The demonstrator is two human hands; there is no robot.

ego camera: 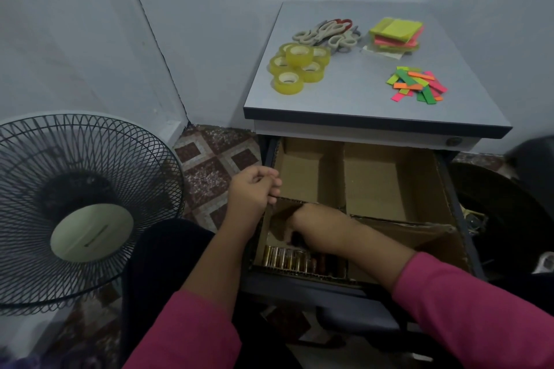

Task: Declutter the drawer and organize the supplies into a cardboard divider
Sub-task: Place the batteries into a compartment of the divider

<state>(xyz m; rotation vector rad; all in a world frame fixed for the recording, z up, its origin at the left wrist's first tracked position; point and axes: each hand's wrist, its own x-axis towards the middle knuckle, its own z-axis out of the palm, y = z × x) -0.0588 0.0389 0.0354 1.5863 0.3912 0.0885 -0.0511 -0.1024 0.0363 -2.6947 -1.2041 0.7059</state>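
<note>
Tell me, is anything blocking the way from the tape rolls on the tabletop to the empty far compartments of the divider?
Nothing visible does. The tape rolls lie in the open on the tabletop, and the two far compartments of the cardboard divider are open from above. Both hands work at the near-left compartment.

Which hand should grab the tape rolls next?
Probably the left hand: it only pinches the cardboard divider edge, nearer the tape rolls. The right hand is deep among the batteries.

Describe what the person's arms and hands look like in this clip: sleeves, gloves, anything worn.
Both arms wear loose pink long sleeves, the left sleeve and right sleeve pushed up so the forearms are bare. The left hand is bare, with no glove, ring or watch visible. The right hand is mostly hidden in shadow.
</note>
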